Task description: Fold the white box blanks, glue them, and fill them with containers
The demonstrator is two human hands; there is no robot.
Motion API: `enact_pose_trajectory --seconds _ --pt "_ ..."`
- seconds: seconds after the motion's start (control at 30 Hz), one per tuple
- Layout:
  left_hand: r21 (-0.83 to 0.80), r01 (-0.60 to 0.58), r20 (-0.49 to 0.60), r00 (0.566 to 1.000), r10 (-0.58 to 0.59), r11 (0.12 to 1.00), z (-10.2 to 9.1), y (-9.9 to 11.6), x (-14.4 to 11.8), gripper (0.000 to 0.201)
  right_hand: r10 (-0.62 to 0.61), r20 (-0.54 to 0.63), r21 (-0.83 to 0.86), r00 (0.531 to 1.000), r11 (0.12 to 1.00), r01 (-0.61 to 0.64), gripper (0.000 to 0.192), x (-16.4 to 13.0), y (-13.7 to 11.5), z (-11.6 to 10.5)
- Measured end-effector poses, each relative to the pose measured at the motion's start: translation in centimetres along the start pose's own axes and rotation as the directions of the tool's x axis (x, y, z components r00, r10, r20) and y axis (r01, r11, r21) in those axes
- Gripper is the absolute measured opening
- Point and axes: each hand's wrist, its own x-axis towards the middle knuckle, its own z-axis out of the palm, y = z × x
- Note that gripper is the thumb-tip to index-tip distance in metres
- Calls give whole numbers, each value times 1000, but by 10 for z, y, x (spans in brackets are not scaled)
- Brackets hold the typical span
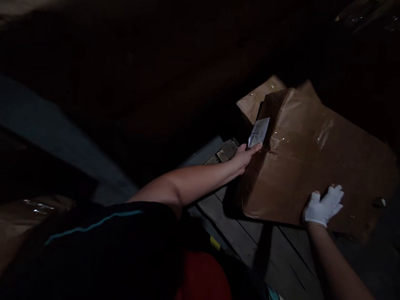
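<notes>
While hands [245, 157] grip parcel [316, 160], pallet [268, 247] beneath

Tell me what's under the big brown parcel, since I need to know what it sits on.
The brown parcel rests on grey wooden planks; another brown package shows behind it. Anything directly beneath is covered.

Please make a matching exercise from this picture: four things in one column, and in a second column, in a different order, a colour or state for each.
Things:
1. left hand
2. right hand
3. parcel
4. label

Descriptions:
A. wrapped in brown paper under glossy tape
B. bare, at the parcel's left edge
C. small, white, printed, on the parcel's upper left corner
D. in a white glove, on the parcel's near edge

Pairs: 1-B, 2-D, 3-A, 4-C
</notes>
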Motion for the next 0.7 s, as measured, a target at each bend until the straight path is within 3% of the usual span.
enact_pose_trajectory --seconds 0.17,0.47,0.7 --pt "23 -33 -20 999 33 999 4 3 -8 24 12 16 -3 1000 1000 -12 84 0 -2 -1" --pt "38 -48 -31 998 49 998 5 6 -13 26 52 -2 13 999 999 -52 97 3 -1 4" --pt "56 -56 -17 998 57 997 2 5 -12 28 32 -21 -2 999 999 -32 91 5 9 9"
